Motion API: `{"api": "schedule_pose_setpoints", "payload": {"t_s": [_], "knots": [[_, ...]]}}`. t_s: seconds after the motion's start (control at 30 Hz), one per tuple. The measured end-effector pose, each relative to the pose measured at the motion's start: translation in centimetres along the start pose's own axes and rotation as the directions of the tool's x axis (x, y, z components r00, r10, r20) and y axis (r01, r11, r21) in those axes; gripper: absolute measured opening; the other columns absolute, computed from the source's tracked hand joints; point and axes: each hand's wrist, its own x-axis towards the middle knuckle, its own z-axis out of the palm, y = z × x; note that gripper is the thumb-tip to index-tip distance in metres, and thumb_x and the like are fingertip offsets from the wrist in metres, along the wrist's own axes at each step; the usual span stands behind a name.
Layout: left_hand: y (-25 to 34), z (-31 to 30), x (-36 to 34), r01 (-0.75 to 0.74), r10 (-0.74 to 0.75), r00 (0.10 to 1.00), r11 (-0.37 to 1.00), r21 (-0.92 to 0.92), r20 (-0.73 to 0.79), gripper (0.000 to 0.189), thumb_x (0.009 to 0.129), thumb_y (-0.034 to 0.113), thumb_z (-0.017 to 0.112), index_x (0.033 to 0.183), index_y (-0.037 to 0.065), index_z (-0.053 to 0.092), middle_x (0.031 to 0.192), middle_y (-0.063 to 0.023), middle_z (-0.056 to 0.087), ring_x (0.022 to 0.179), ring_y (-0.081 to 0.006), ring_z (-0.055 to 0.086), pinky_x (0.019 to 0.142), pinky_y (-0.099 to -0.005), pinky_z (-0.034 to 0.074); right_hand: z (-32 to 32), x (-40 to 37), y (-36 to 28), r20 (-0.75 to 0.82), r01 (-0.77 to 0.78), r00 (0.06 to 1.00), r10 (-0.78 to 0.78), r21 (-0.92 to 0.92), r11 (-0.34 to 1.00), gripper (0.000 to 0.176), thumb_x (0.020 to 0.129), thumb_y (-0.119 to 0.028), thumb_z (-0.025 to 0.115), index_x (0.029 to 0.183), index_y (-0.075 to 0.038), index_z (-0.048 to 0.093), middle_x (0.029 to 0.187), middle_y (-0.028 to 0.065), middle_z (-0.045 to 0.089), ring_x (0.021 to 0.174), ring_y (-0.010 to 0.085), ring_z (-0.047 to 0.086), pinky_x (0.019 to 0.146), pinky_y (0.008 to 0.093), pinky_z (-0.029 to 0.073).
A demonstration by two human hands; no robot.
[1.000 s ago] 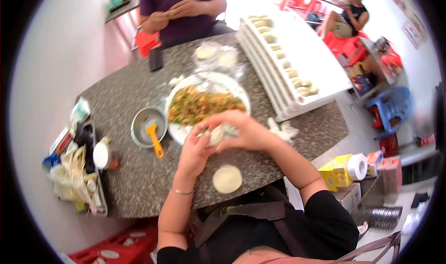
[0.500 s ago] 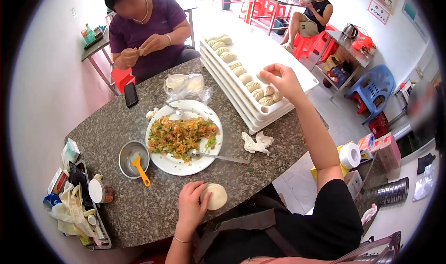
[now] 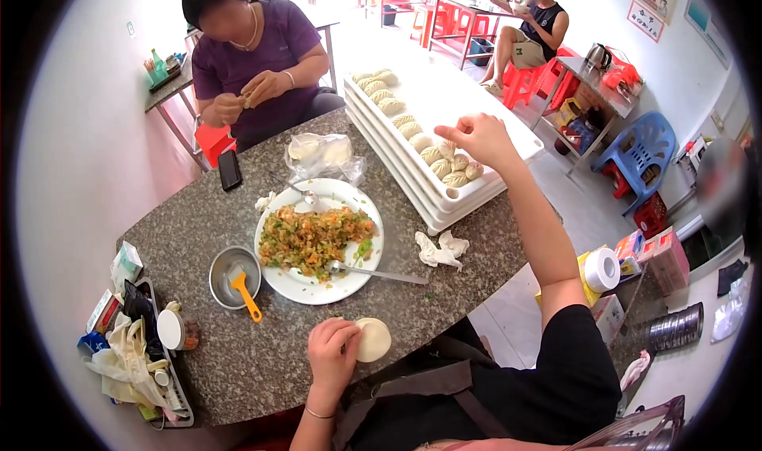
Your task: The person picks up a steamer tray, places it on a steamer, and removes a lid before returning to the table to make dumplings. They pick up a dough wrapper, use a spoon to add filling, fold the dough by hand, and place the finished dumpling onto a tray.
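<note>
Near the table's front edge, my left hand (image 3: 333,353) is closed, pinching the left rim of a round dough wrapper (image 3: 373,340). My right hand (image 3: 482,139) reaches over the top white tray (image 3: 508,130), thumb and fingers together at a pleated dumpling (image 3: 447,149). The fingers partly cover that dumpling. Other pleated dumplings (image 3: 431,155) lie in rows along the tray's left side. In the middle of the table is a white plate (image 3: 317,293) of chopped filling (image 3: 313,237), with a metal spoon (image 3: 389,276) on its rim.
A metal bowl (image 3: 218,279) with an orange-handled scraper (image 3: 248,296) stands left of the plate. Bagged wrappers (image 3: 321,151), a phone (image 3: 229,170) and crumpled tissue (image 3: 441,249) lie about. A co-worker (image 3: 258,62) sits opposite, both hands on a small piece. A cluttered basket (image 3: 178,407) stands left.
My right hand has shifted slightly, and the dumpling at its fingertips sits lower in view. My left hand keeps the wrapper, now seen more fully. The whole view has shifted slightly.
</note>
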Motion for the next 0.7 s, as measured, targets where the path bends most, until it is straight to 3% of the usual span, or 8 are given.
{"api": "schedule_pose_setpoints", "payload": {"t_s": [0.1,0.2,0.27,0.37,0.47,0.53,0.57,0.7], "knots": [[0.7,-0.3,0.1,0.099,-0.094,0.995,0.982,-0.162,0.04,0.01,0.076,0.0,0.069,0.084,0.002,0.066,0.083,-0.0105,0.067,0.08,-0.0262,0.066,0.073,-0.0345,0.051,0.4,0.9,1.1,0.058,-0.068,0.996,0.07,-0.045,0.997,0.042,0.083,-0.043,0.067,0.089,-0.002,0.068,0.07,0.0084,0.067,0.066,0.0237,0.065,0.081,0.0373,0.048],[2.0,-1.3,-0.2,0.422,-0.36,0.903,0.845,-0.327,0.235,0.007,0.08,0.002,0.067,0.087,0.002,0.066,0.082,-0.0109,0.067,0.074,-0.0211,0.066,0.067,-0.0294,0.051,2.8,1.4,3.7,-0.198,0.444,0.892,-0.407,0.208,0.872,0.037,0.087,-0.037,0.064,0.108,-0.007,0.066,0.074,0.0113,0.068,0.073,0.0237,0.065,0.078,0.0364,0.049],[1.6,-1.1,-0.9,0.511,-0.428,0.86,0.722,-0.466,0.279,0.007,0.087,0.005,0.063,0.092,-0.001,0.062,0.079,-0.008,0.067,0.072,-0.0094,0.063,0.064,-0.0236,0.049,1.4,0.5,2.9,0.256,-0.035,0.965,-0.06,0.351,0.936,0.034,0.087,-0.035,0.063,0.108,-0.009,0.068,0.078,0.0123,0.069,0.078,0.0236,0.066,0.077,0.0346,0.051],[-0.3,-0.1,-2.3,0.488,-0.443,0.864,0.621,-0.614,0.239,0.007,0.091,0.006,0.059,0.096,0.001,0.058,0.083,-0.0079,0.067,0.075,-0.0074,0.062,0.063,-0.0217,0.048,1.8,0.1,2.8,0.102,0.098,0.985,-0.138,0.331,0.939,0.032,0.087,-0.035,0.062,0.1,-0.006,0.071,0.083,0.014,0.07,0.077,0.0251,0.067,0.074,0.0345,0.051],[-1.1,-0.2,-1.9,0.517,-0.522,0.797,0.327,-0.791,0.305,0.008,0.092,0.004,0.057,0.099,0.004,0.053,0.089,-0.009,0.066,0.078,-0.0103,0.063,0.063,-0.0216,0.049,0.9,-1.2,0.8,0.089,0.086,0.99,-0.112,0.259,0.962,0.034,0.088,-0.035,0.062,0.099,-0.005,0.07,0.093,0.0162,0.07,0.083,0.027,0.067,0.077,0.0353,0.051],[-0.3,-0.9,-1.3,0.448,-0.586,0.699,-0.088,-0.89,0.41,0.01,0.092,0.004,0.056,0.1,0.004,0.052,0.091,-0.0088,0.065,0.081,-0.0136,0.064,0.067,-0.0251,0.052,1.3,-2.5,-0.7,-0.298,0.378,0.899,-0.321,0.157,0.912,0.033,0.087,-0.032,0.065,0.104,-0.004,0.068,0.1,0.0164,0.067,0.091,0.0281,0.065,0.08,0.0361,0.05],[0.0,-1.3,-1.0,0.452,-0.606,0.656,-0.162,-0.877,0.45,0.014,0.089,0.003,0.061,0.1,0.003,0.053,0.092,-0.0093,0.065,0.083,-0.0167,0.065,0.072,-0.0294,0.055,1.5,-3.9,-2.0,-0.262,0.37,0.917,-0.3,0.279,0.886,0.033,0.086,-0.03,0.066,0.106,-0.003,0.066,0.101,0.0164,0.066,0.095,0.029,0.064,0.082,0.0367,0.05],[-1.6,-0.1,-2.7,0.668,-0.51,0.701,0.226,-0.709,0.497,0.019,0.082,0.0,0.07,0.096,0.003,0.059,0.093,-0.0058,0.065,0.087,-0.0143,0.064,0.078,-0.0289,0.053,3.8,-10.3,-6.7,-0.015,0.524,0.814,-0.581,0.45,0.723,0.035,0.083,-0.028,0.07,0.108,-0.004,0.063,0.106,0.0152,0.064,0.101,0.0323,0.061,0.088,0.0391,0.048]]}}
